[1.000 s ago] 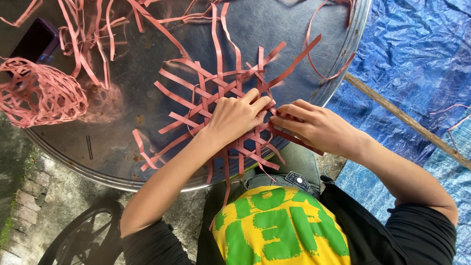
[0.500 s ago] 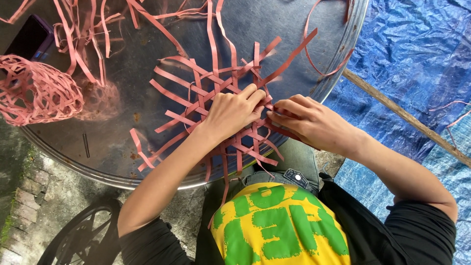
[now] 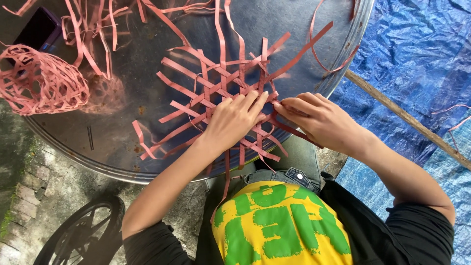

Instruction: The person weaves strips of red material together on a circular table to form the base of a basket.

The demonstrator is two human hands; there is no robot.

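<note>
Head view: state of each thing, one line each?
Left hand: flat, pressing on the weave.
Right hand: pinching a strip.
Weave: unfinished, strip ends loose.
Basket: woven, on its side.
Tray: flat under the weave.
Phone: screen dark.

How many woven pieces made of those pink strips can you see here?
2. A flat open lattice lies on the round metal table, under the left hand and right hand. A rounded woven basket form sits at the table's left edge. Loose strips aren't counted.
</note>
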